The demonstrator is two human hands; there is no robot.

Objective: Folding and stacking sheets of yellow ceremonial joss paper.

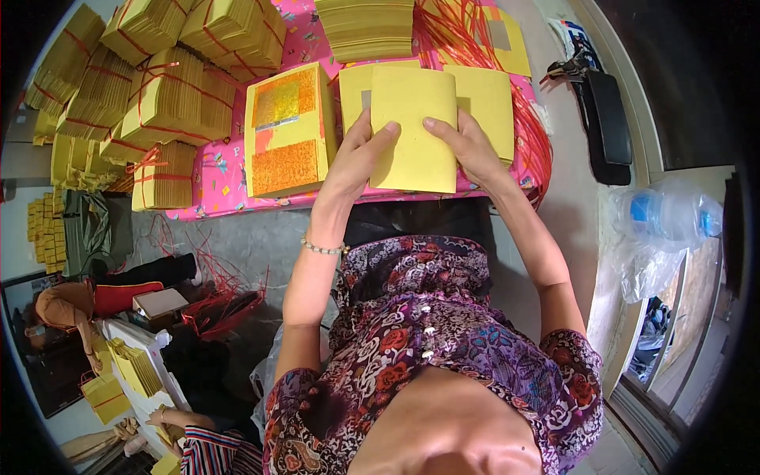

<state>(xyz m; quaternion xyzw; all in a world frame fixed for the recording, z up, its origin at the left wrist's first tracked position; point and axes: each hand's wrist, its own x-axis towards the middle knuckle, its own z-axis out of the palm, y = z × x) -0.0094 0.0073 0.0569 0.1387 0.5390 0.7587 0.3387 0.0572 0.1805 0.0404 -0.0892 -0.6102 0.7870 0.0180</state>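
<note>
A plain yellow sheet of paper (413, 134), possibly several together, is held over the near edge of the table. My left hand (358, 157) grips its left side with the thumb on top. At its right side, my right hand (473, 149) pinches it the same way; the other fingers of both hands are partly hidden. Under and behind it lie more yellow sheets, including a stack (489, 99) to the right. Beside my left hand sits a yellow paper stack (247, 142) topped with orange patches and a gold foil square (279, 103).
Bundles of yellow paper (170, 95) tied with red ribbon pile up at the left of the pink patterned tablecloth (218, 178). A tall stack (364, 32) and red strings (451, 32) lie at the back. Two other people (218, 451) handle yellow paper at lower left.
</note>
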